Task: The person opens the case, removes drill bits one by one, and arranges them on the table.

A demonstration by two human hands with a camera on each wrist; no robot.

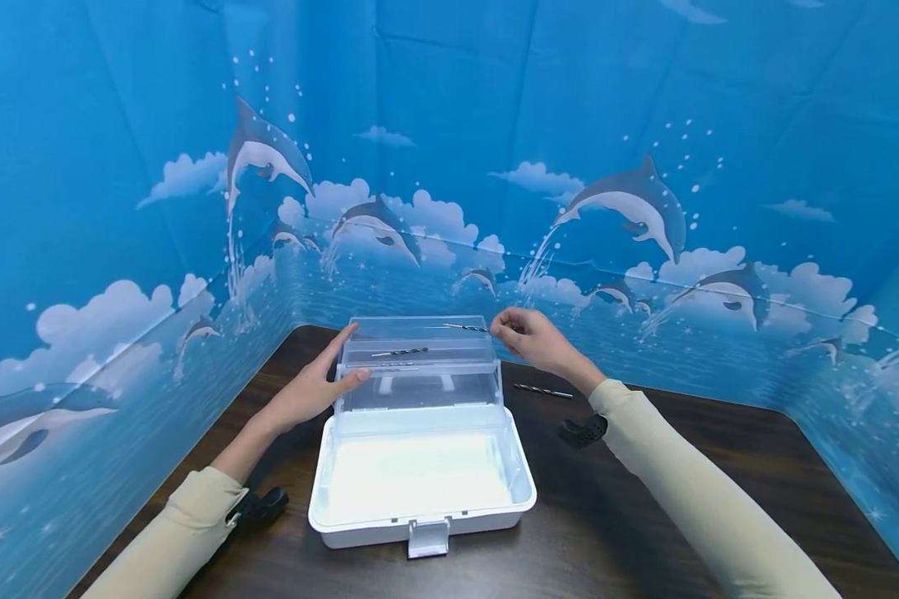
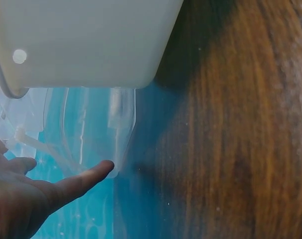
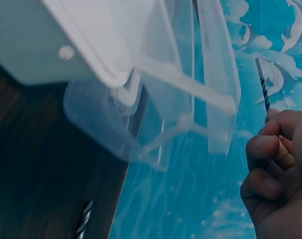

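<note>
Between thumb and fingers my right hand (image 1: 523, 337) pinches a drill bit (image 1: 466, 328) by one end; it points left over the upper clear tray. In the right wrist view that same drill bit (image 3: 263, 85) stands out from the fingertips. My left hand (image 1: 309, 389) lies at the left side of the clear trays (image 1: 419, 384), thumb and forefinger spread apart and fairly straight. Another drill bit (image 1: 399, 353) rests in a tray, with a fainter one below it. These trays rise on hinged arms from the back of a white toolbox (image 1: 423, 522).
A loose drill bit (image 1: 543, 391) lies on the dark wooden table (image 1: 607, 516), right of the trays. The toolbox's latch (image 1: 429, 539) hangs at its front. Behind the table stands a blue dolphin-printed curtain (image 1: 449, 100). The box's lid is tipped back behind the trays.
</note>
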